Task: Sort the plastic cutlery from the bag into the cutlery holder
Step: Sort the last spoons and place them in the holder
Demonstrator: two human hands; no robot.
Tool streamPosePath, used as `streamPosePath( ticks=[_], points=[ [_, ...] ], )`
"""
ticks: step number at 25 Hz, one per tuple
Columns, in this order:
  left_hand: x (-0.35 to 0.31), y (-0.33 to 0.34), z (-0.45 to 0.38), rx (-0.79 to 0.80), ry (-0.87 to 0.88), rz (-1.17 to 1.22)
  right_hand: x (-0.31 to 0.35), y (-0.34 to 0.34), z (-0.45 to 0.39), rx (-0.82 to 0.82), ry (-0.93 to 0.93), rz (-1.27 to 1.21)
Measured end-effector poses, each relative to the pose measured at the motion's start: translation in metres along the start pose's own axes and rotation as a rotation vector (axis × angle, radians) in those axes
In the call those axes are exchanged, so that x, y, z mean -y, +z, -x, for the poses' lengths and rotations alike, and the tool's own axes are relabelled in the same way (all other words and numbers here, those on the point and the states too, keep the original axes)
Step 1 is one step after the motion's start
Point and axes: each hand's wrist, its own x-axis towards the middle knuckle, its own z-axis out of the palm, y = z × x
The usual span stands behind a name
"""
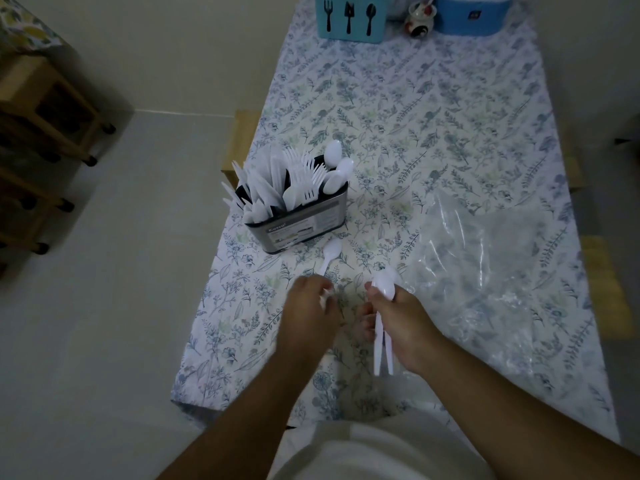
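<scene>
On the floral tablecloth (433,109): cutlery holder (298,220), already packed with white knives, forks and spoons; clear plastic bag (491,268) to its right, flat, seemingly emptied. My left hand (308,313) pinches the handle of a single spoon (330,252); my right hand (401,320) grips a spoon bundle (382,306). I judge sorting nearly done, only these spoons outstanding

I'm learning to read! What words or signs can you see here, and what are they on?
"Kosso", or close to it, somewhat blurred: on the label of the shiny metal cutlery holder.
Smaller print on that label: too blurred to read.
Fork, knife and spoon pictures in black, no words: on the turquoise box at the table's far end.
Small dark label on the blue plastic container: too small to read.
</scene>
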Motion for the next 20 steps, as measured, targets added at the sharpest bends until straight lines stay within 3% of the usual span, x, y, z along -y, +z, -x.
streamPosePath(
  ticks=[3, 7, 9, 12, 17, 20],
  points=[
    [0.020, 0.003, -0.028, -0.001, -0.096, -0.099, 0.003, -0.005, 0.001, -0.032, 0.009, 0.053],
    [0.023, 0.005, -0.038, 0.097, -0.025, -0.215, 0.008, -0.011, 0.004, 0.103, 0.176, -0.198],
    [0.015, 0.001, -0.029, 0.108, -0.060, -0.093, 0.009, -0.015, 0.006, 0.103, 0.147, -0.179],
    [0.000, -0.002, -0.001, 0.234, -0.124, 0.296, 0.008, -0.017, 0.003, 0.060, 0.096, -0.183],
    [-0.016, 0.012, 0.030, 0.386, 0.036, 0.287, 0.012, -0.017, 0.002, 0.131, 0.143, -0.318],
    [-0.020, 0.016, 0.027, 0.272, 0.149, 0.163, 0.009, -0.016, 0.002, 0.117, 0.092, -0.338]
  ],
)
